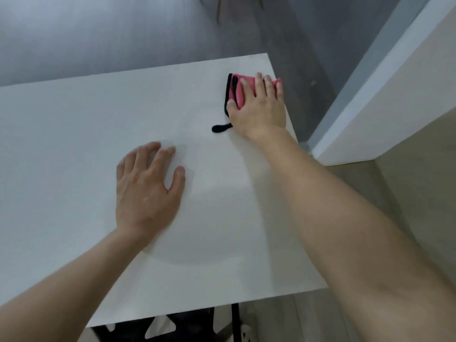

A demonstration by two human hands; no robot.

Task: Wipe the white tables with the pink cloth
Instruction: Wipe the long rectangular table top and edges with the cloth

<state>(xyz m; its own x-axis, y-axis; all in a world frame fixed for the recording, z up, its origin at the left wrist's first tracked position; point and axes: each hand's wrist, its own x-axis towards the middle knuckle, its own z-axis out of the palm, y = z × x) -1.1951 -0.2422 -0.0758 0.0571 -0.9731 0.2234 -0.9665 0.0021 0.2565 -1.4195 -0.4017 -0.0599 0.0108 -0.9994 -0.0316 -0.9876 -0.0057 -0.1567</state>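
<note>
Right hand [259, 112] fingers [259, 86] lie splayed and flat on the pink cloth [235, 92], pressing it onto the table [74, 144]; thumb pins the cloth's near-left edge. This is a palm-down press, not a pinch. Left hand [148, 191] fingers are slightly apart, holding nothing, resting flat on the bare table toward 7 o'clock from the cloth, well apart from it.

The cloth sits at the table's 1 o'clock corner, close to the right edge. It is folded, pink with black trim [228, 95], and a black loop or tail [220, 128] sticks out at 7 o'clock of the right hand.

Handling, as a judgement: the cloth looks soft, light and limp, and bunches easily, so a flat palm across its middle suits it better than an edge grip. The table looks smooth and hard, so the cloth should slide freely under pressure. The loose black tail may drag or fold under. Near the edge, the cloth could slip off the corner.

Hidden or unclear: most of the cloth is under the right hand, so fold count and full size cannot be told. The table is cut off at the left of the frame. Only one table is in view, and whether it is wet or dirty cannot be made out. Dark shapes under the near edge [187, 324] are unclear, possibly a chair or frame. Grey floor [98, 33] lies beyond, with a white panel [382, 95] at 3 o'clock.
</note>
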